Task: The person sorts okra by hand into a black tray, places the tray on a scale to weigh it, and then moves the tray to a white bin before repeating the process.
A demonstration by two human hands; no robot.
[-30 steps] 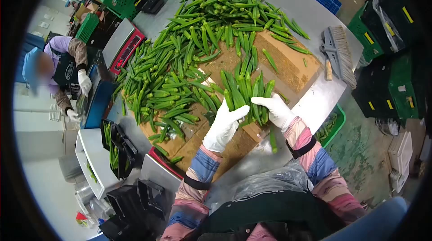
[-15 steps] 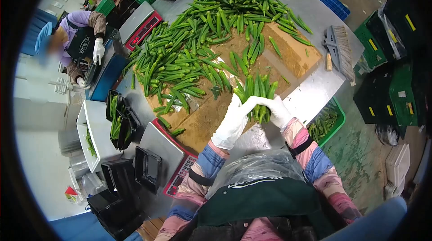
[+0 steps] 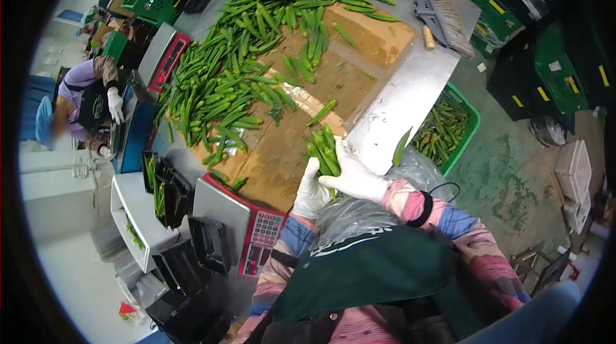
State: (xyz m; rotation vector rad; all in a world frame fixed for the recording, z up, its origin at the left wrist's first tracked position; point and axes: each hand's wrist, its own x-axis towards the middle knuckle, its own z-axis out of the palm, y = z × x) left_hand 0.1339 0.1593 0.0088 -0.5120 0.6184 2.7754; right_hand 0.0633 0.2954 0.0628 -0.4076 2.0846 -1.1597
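Observation:
My left hand (image 3: 310, 191), in a white glove, is closed around the lower part of a bunch of okra (image 3: 323, 153). My right hand (image 3: 358, 176), also gloved, lies against the bunch's right side with its fingers closed on it. The pods point away from me, just above the near edge of the dirty cardboard (image 3: 276, 167). Beyond my hands spreads a big heap of loose okra (image 3: 218, 87). One single okra pod (image 3: 402, 147) appears apart from the bunch, right of my right hand, near a green basket (image 3: 476, 119) holding more pods.
A red-edged scale (image 3: 266, 228) stands at my left, beside black trays (image 3: 210, 244) and a white bin (image 3: 131, 241). A brush (image 3: 443, 20) lies at the table's far right. Across on the left, a person in white gloves (image 3: 115, 105) works by another scale (image 3: 170, 58).
My view has turned to the right. Both hands have drawn closer to my body, and the bunch looks smaller. A single pod now shows apart from it near the green basket.

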